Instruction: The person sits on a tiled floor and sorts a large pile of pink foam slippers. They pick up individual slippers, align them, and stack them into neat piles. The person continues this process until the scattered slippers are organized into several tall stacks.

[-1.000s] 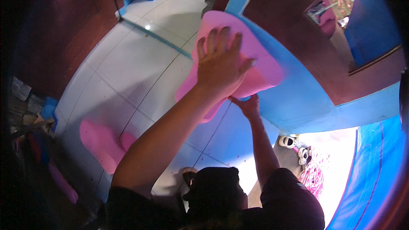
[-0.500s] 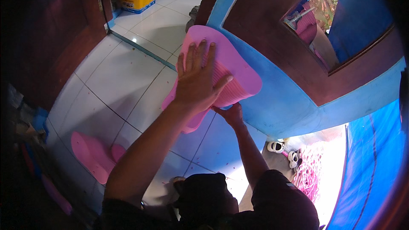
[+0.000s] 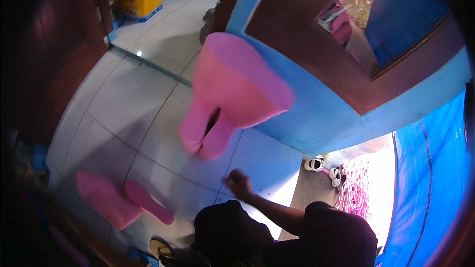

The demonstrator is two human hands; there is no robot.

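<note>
A thick stack of pink foam-like cutouts (image 3: 237, 81) stands on the tiled floor beside the blue wall. Its upper end flares wide, many thin layer edges line its side, and two rounded lobes with a dark gap between them form the lower end. My right hand (image 3: 239, 184) is below the stack, apart from it, above the tiles. Its fingers look curled but are smeared by motion, so whether it holds anything is unclear. I cannot see my left hand. More pink cutouts (image 3: 106, 200) lie on the floor at the lower left, with a narrow pink piece (image 3: 151, 202) beside them.
A blue wall (image 3: 316, 113) with a brown window frame (image 3: 297, 34) borders the right. A yellow tin (image 3: 142, 0) stands past the doorway sill (image 3: 148, 65). White shoes (image 3: 314, 164) and a pink-white tangle (image 3: 355, 188) lie near a blue tarp (image 3: 440, 183). One sandal (image 3: 161, 247) is near me.
Both hands have come off the pink stack. My right hand has dropped toward me, and my left hand has left the picture. The view has shifted slightly.
</note>
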